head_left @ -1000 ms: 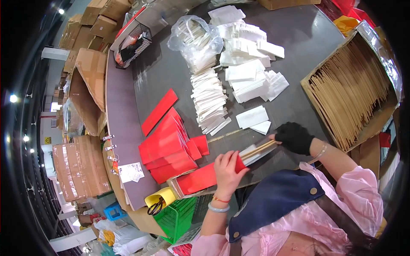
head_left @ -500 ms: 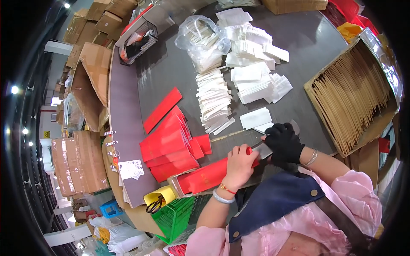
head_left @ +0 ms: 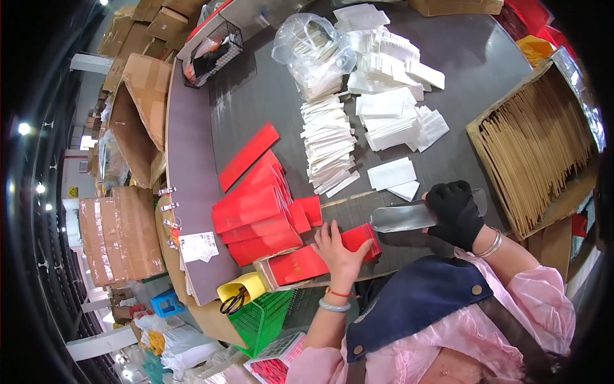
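Observation:
My left hand (head_left: 339,256), bare, has its fingers spread over a stack of red envelopes (head_left: 297,264) at the front edge of the table. The stack lies in a narrow open cardboard box, and its right end shows fanned edges. In a black glove, my right hand (head_left: 455,213) is closed around a long, shiny, trough-shaped scoop (head_left: 400,217). The scoop's rounded end points left, just above and right of the envelope stack, apart from it. Its see-through other end sticks out beyond the glove.
More red envelopes (head_left: 252,214) lie left of centre. White paper packets (head_left: 327,137) stand in a row beside loose white piles (head_left: 387,121). At right is a carton of brown card pieces (head_left: 537,150). A yellow holder with scissors (head_left: 240,291) hangs at the front edge.
My right hand has drawn the scoop rightward, away from the red stack. My left hand has loosened and spread its fingers, shifting slightly left. The whole view has shifted a little.

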A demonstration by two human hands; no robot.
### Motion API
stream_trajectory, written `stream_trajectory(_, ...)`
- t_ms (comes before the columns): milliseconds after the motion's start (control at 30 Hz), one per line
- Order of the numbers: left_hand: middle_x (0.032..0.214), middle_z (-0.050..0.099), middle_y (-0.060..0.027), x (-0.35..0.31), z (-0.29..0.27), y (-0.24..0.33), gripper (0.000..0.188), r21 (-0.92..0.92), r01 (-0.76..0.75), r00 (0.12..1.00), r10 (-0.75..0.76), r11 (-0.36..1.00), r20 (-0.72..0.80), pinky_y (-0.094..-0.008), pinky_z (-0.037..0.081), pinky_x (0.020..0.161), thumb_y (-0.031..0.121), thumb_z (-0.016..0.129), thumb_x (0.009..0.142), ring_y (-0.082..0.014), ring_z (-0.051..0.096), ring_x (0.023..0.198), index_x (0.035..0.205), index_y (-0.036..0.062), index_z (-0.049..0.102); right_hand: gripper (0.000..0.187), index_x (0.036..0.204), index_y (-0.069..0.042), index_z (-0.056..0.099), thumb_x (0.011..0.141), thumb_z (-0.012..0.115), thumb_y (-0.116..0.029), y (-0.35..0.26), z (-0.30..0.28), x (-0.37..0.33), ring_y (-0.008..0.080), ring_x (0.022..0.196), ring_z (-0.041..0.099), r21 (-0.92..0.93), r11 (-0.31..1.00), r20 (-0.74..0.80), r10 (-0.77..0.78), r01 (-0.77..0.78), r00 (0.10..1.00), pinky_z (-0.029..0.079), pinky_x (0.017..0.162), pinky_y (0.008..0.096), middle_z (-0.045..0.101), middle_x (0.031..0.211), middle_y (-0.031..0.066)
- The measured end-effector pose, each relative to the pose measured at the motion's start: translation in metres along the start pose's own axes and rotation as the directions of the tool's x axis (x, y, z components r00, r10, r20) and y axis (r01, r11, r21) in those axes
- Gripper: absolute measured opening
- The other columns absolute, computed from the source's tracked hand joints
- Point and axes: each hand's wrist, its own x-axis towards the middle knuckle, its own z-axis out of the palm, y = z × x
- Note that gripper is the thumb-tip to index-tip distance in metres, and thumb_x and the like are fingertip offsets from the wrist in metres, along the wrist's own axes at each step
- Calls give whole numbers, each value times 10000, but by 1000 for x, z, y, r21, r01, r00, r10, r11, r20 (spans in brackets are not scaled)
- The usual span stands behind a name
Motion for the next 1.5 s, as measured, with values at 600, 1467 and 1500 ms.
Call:
stream_trajectory(600, 1434, 416, -166, -2, 5, -6, 922, -175, 36, 998, -25, 984, 65, -625, 115, 1122, 481, 819, 670, -375, 312, 1366, 1378, 27, 441, 623, 1124, -112, 608, 619, 792, -427, -31, 48, 21, 318, 999, 581, 88, 985, 210, -162, 147, 964, 383, 924, 479, 597, 1054, 101)
stream_trajectory(1467, 826, 663, -176, 116, 1, -13, 39, -262, -231, 972, 214, 937, -94, -439, 515, 676, 91, 662, 822, -372, 648, 774, 828, 53, 665, 251, 1007, -75, 691, 779, 733, -173, 34, 14, -62, 309, 786, 650, 429, 900, -94, 135, -82, 986, 517, 705, 383, 659, 859, 122)
stream_trajectory(1500, 816, 668, -170, 113, 0, -7, 40, -307, -242, 970, 230, 920, -76, -432, 518, 669, 82, 668, 814, -364, 656, 770, 840, 51, 661, 245, 1010, -64, 686, 782, 726, -144, 42, 3, -71, 300, 770, 650, 440, 880, -114, 250, -176, 962, 514, 690, 368, 652, 849, 125)
